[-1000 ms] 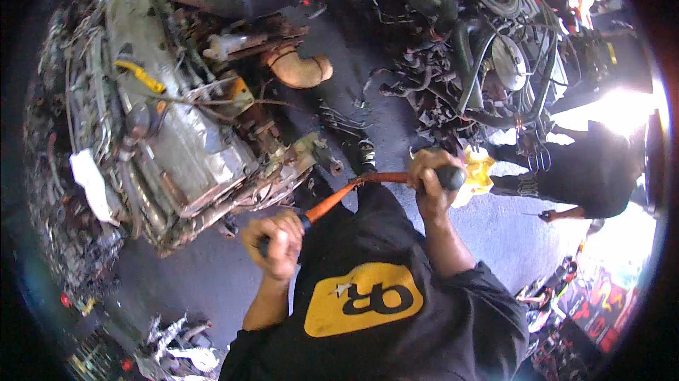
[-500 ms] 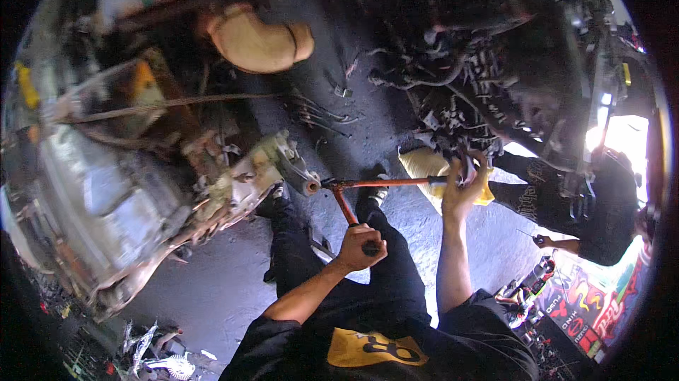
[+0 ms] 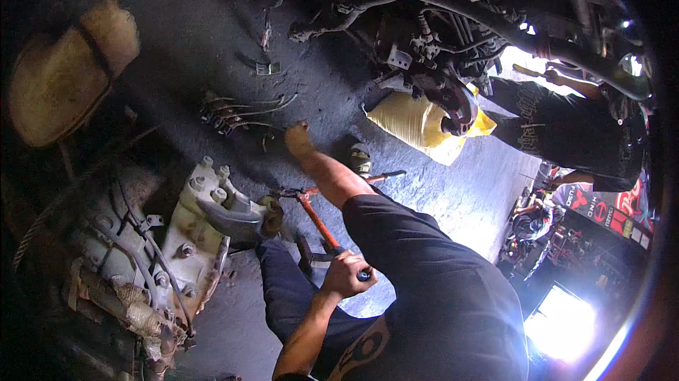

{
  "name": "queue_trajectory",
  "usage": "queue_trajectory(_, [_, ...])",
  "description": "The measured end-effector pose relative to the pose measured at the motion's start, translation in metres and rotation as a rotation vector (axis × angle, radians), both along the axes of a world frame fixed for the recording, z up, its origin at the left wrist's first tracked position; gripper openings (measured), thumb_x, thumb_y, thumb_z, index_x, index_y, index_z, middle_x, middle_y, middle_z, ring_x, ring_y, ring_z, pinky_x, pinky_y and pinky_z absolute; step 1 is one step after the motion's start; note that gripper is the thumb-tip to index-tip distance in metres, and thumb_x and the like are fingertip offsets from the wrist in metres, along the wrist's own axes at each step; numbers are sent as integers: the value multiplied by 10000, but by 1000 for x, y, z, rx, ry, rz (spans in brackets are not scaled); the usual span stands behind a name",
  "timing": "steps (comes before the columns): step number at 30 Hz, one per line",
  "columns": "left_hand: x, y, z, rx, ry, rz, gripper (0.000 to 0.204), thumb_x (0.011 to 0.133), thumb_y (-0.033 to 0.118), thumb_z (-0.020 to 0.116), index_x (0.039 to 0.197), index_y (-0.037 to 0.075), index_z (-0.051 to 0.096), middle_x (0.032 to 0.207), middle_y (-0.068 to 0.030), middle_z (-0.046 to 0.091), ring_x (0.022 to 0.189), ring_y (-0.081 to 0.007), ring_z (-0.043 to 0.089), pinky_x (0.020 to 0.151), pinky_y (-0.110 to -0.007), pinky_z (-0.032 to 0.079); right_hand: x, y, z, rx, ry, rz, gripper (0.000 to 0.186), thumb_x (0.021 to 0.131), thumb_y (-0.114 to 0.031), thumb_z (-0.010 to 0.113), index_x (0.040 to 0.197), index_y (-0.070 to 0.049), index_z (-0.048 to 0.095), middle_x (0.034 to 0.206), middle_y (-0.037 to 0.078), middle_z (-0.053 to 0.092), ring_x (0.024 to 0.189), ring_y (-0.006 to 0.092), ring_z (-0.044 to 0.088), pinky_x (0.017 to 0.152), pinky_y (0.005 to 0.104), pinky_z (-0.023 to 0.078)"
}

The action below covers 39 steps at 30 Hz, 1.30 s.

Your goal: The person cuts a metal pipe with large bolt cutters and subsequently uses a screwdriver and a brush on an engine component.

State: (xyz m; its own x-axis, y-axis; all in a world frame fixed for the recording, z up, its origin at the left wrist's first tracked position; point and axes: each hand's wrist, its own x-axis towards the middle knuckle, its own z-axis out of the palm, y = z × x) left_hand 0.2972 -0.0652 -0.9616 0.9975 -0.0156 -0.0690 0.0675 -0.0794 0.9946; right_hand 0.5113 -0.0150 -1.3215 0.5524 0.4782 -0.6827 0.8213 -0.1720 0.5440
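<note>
My left hand (image 3: pixel 346 273) grips a black-ended handle of the orange long-handled cutters (image 3: pixel 315 218). Their dark jaws are beside the white metal assembly (image 3: pixel 184 239) at lower left, and the other handle runs right behind my right arm, out of my grasp. My right hand (image 3: pixel 300 142) reaches forward over the dark floor, fingers curled by the end of a bundle of thin lines and fittings (image 3: pixel 226 114); what it holds, if anything, is too small to make out.
A tan curved part (image 3: pixel 71 77) is at upper left. Hoses and machinery (image 3: pixel 495 27) hang at upper right above a pale yellow sack (image 3: pixel 417 123). Another person (image 3: pixel 566 133) in dark clothes stands on the right. Assorted parts (image 3: pixel 530 225) lie at lower right.
My right hand has let go of the cutter handle and stretched forward toward the lines on the floor. The view has turned and moved; my left hand keeps hold of its handle.
</note>
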Motion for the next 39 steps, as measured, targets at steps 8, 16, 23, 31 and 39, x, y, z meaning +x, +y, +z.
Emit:
queue_trajectory(8, [-19,-11,-6,-153,38,389,189,763,128,747,633,86,616,608,-75,639,555,-238,638,571,-380,474,-2,59,227,563,833,-481,496,1021,-427,505,970,-11,769,995,250,744,966,438,726,844,526,582])
queue_trajectory(16, [0,-44,175,28,85,49,323,842,238,750,657,53,561,550,-109,548,507,-267,583,533,-379,431,40,-120,445,882,749,-822,577,1024,-456,512,813,53,684,766,267,692,783,451,718,700,553,560])
queue_trajectory(23, [6,-20,246,86,169,-69,383,886,181,710,639,22,464,555,-93,405,510,-124,427,525,-345,363,34,-317,567,1132,421,-1118,532,1046,-421,505,867,29,724,809,314,680,846,494,686,799,582,536])
queue_trajectory(31, [31,-22,270,193,227,-112,371,906,187,697,652,-3,505,555,-31,422,575,-64,420,538,-313,363,177,-467,654,1405,14,-1317,572,999,-458,569,853,80,701,828,330,682,801,494,689,775,554,551])
queue_trajectory(39, [61,-55,290,170,337,38,389,936,215,685,633,8,557,561,-11,578,551,-79,528,551,-290,412,287,-582,747,1517,-157,-1295,613,990,-469,555,869,115,700,875,376,665,877,535,685,795,587,534])
